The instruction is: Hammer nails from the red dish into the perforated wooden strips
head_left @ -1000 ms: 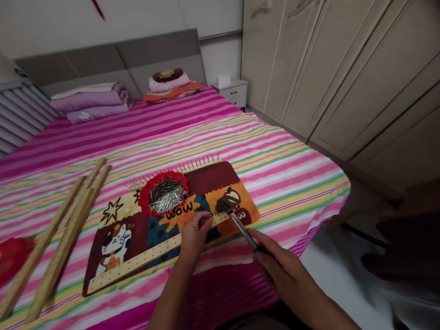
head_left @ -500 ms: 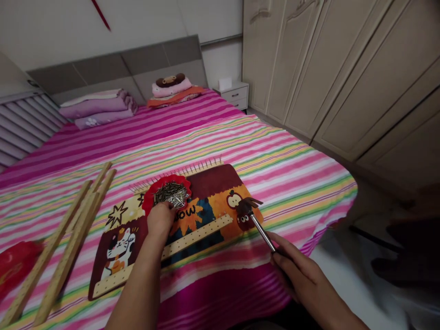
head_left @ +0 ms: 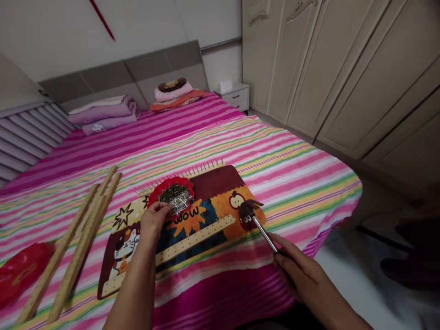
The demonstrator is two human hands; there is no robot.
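My left hand (head_left: 156, 217) is pinched at the near left edge of a red scalloped dish (head_left: 189, 184), and a thin nail seems to stick up from its fingertips. Nails (head_left: 177, 197) fill the dish. My right hand (head_left: 295, 266) grips the dark handle of a claw hammer (head_left: 264, 233), whose head rests over the right end of a printed mat (head_left: 220, 181). A pale wooden strip (head_left: 192, 240) with rows of holes lies across the mat, partly behind my left forearm. Small nail tips show near its right end.
Behind the mat lies another strip (head_left: 202, 168) with a row of nails standing up. Several wooden strips (head_left: 77, 256) and a red lid-like piece (head_left: 24, 272) lie on the left. Folded bedding (head_left: 105, 112) sits by the headboard. Wardrobes (head_left: 330, 68) stand on the right.
My left hand has drawn back from among the nails to the dish's near left edge. The right hand and hammer have barely moved; the view has shifted slightly.
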